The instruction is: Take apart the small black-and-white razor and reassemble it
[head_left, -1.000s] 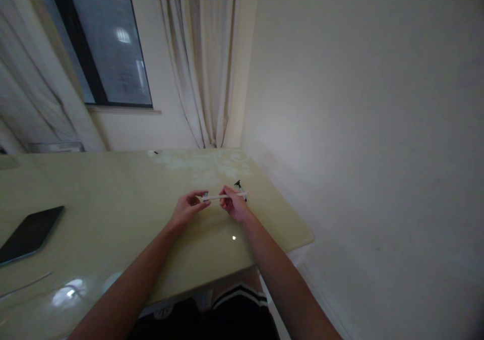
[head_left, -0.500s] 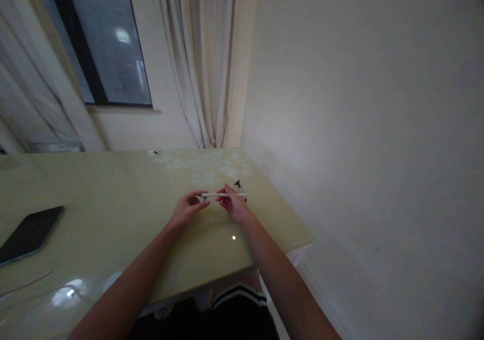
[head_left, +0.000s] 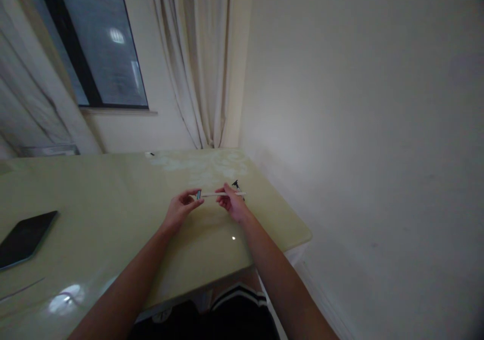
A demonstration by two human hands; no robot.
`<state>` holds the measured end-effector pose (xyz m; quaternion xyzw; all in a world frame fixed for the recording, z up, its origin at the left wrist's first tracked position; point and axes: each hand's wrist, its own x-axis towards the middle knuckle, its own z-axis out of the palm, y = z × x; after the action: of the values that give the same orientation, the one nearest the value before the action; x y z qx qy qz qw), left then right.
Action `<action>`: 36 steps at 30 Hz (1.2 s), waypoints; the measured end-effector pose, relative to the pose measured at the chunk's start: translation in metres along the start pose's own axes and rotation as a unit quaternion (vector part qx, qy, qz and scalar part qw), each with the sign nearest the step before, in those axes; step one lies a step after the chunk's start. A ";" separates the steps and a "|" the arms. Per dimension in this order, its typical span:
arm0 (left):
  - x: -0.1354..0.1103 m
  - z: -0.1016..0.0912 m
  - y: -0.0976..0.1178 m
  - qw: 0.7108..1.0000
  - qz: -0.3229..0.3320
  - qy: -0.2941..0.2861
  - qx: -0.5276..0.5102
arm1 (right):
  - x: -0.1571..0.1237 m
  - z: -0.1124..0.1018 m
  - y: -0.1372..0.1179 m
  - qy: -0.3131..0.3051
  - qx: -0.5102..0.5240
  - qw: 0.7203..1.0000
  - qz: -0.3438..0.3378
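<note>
My left hand [head_left: 179, 211] pinches a small rectangular piece [head_left: 198, 194], teal and dark, between thumb and fingers. My right hand [head_left: 233, 205] is closed around a thin white stick [head_left: 209, 194] held level above the table. The stick's left end points at the small piece; I cannot tell whether they touch. Just behind my right hand, a small black T-shaped object [head_left: 236, 183] shows, its lower part hidden by the fingers. The exact kind of these small things is too small to make out.
The glossy pale table [head_left: 113, 199] carries a dark flat tablet-like device [head_left: 28, 239] at left and a thin cable [head_left: 22, 289] in front of it. A small dark item [head_left: 152, 154] lies by the far edge. A wall [head_left: 359, 128] borders the right side; curtains [head_left: 200, 67] hang behind.
My left hand has shifted slightly left along the stick's line, and the teal side of the small piece now shows. My right hand keeps its hold. The view has turned slightly.
</note>
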<state>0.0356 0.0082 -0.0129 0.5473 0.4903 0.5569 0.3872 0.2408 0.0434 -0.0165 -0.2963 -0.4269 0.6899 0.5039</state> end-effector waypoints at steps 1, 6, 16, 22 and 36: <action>0.000 -0.002 0.000 1.000 0.005 0.009 -0.009 | 0.001 -0.001 -0.001 -0.007 -0.012 1.000 0.000; 0.002 -0.007 -0.002 0.998 0.020 0.041 0.043 | 0.005 -0.015 -0.018 0.119 0.037 0.978 -0.166; 0.034 0.056 -0.018 0.937 0.018 -0.134 0.323 | 0.010 -0.079 -0.065 0.172 -0.023 0.966 -0.192; 0.057 0.098 -0.016 0.916 -0.021 -0.071 0.394 | 0.002 -0.109 -0.045 0.315 -0.292 0.874 -0.227; 0.049 0.096 -0.022 0.893 0.005 -0.053 0.447 | -0.012 -0.091 -0.033 0.268 -0.680 0.680 -0.058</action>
<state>0.1231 0.0719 -0.0311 0.6940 0.6635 0.2508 0.1238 0.3362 0.0626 -0.0292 -0.7042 -0.6415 0.0707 0.2959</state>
